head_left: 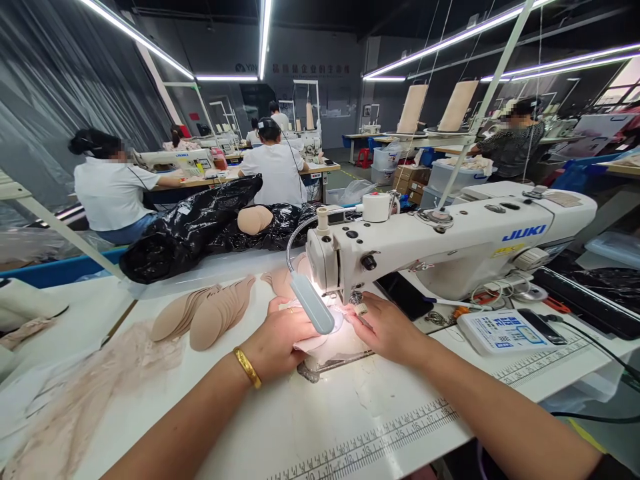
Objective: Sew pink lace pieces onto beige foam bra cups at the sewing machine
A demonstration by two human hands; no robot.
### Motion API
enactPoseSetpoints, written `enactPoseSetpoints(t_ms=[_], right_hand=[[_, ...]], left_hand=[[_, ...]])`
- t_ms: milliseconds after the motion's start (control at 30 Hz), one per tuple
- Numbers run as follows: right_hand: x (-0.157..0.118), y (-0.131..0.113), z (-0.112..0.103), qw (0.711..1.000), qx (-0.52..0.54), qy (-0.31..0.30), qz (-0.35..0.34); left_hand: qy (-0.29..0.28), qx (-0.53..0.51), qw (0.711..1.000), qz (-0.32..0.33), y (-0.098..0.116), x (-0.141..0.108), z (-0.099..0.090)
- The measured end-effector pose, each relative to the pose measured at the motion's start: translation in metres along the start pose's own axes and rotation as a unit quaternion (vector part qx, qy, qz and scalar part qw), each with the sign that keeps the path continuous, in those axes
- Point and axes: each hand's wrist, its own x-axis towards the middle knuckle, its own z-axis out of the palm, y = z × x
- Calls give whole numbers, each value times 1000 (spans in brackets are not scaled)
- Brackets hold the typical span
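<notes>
A small pale pink and white fabric piece [311, 343] lies under the needle area of a white sewing machine [450, 233]. My left hand [283, 333], with a gold bangle at the wrist, is closed on the piece's left side. Its fingertips are partly hidden behind the grey lamp head [313, 303]. On the right side, my right hand [390, 330] pinches the edge of the same piece close to the presser foot. Bright lamplight washes out the fabric between the hands.
Stacks of beige pads [220, 317] and sheer lace [100, 393] lie on the table's left. A black plastic bag [195, 227] is behind. At right are a phone [403, 293] and a white control box [510, 331] with cables. Several people sit at machines beyond.
</notes>
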Motion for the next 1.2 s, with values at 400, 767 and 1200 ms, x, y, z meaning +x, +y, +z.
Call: enactPoseSetpoints(t_ms=[400, 767, 1200], right_hand=[[-4, 1, 2, 1000, -10, 6, -11], [-4, -11, -8, 989, 16, -127, -69], [-2, -13, -4, 986, 3, -150, -73]], left_hand=[[27, 31, 999, -25, -1, -4, 8], [95, 18, 994, 43, 9, -19, 22], [68, 91, 993, 33, 23, -11, 24]])
